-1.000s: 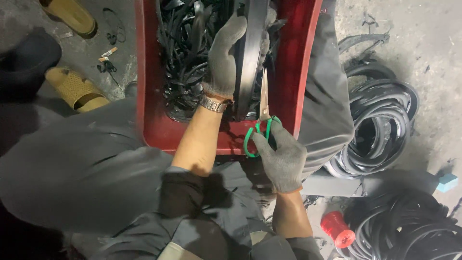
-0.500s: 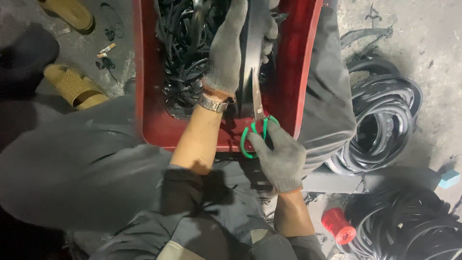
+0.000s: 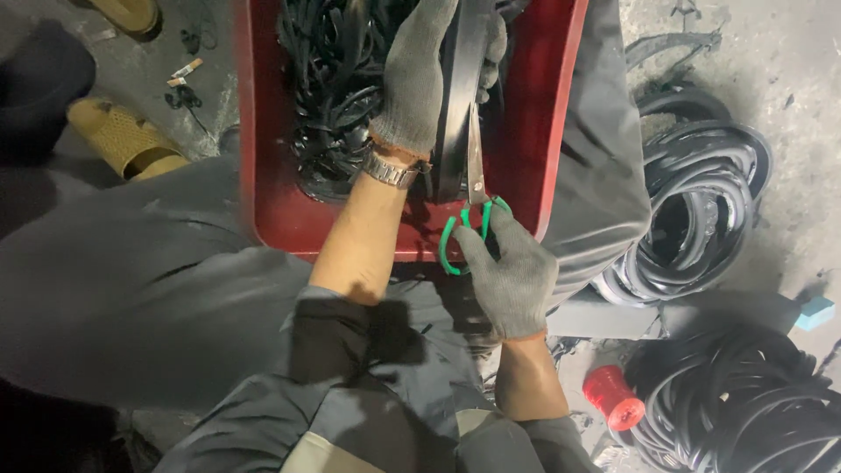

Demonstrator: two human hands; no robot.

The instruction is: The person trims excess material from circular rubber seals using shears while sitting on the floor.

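My left hand [image 3: 420,79], in a grey knit glove with a wristwatch below it, grips a wide black rubber strip [image 3: 460,96] held upright over a red tub [image 3: 263,175]. My right hand [image 3: 508,276], gloved the same, holds green-handled scissors [image 3: 473,215] whose blades point up along the strip's right edge. Whether the blades are cutting into the rubber is hidden by the strip. The tub holds a heap of thin black rubber strips [image 3: 337,88].
Coils of black rubber rings [image 3: 701,210] lie on the concrete floor at the right, with another pile [image 3: 745,403] at the lower right. A red spool [image 3: 613,396] and a light blue block [image 3: 815,311] sit nearby. Yellow sandals [image 3: 123,140] lie at the left.
The scissors have moved up along the black strip, and my right hand has risen with them. My left hand has kept its hold on the strip, shifting slightly upward.
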